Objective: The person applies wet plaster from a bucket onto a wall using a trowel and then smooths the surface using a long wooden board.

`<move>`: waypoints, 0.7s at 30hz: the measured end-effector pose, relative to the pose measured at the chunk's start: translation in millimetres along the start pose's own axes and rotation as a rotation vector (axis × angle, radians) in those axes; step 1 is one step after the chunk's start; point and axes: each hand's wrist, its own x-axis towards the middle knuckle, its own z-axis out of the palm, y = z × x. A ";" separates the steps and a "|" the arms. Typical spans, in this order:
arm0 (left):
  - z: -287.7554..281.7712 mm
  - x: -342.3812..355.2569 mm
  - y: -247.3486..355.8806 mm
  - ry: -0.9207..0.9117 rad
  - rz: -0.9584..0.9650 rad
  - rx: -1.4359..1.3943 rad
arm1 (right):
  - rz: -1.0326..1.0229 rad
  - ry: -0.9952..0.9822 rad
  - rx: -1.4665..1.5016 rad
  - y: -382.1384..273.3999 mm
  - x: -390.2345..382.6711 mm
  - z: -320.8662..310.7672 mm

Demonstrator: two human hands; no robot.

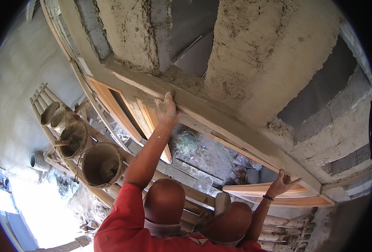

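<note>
A long straight wooden board runs slantwise along the lower edge of a roughly plastered wall. My left hand grips the board toward its left end, the fingers curled up over its edge. Farther right, my right hand holds the same board from its lower edge, thumb and fingers spread against it. A dark band circles my right wrist. Both arms reach up and forward out of red sleeves. The board's far face, against the wall, is hidden.
Several mortar buckets stand on a pole scaffold to my left. Wooden window frames sit below the board, with another wooden frame at the right. Through the opening lies rubble-strewn ground. Dark recesses break the wall.
</note>
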 end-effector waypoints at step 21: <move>-12.8 15.7 -0.9 -0.087 -0.141 0.016 | -0.767 -0.136 -0.731 41.2 75.8 -30.6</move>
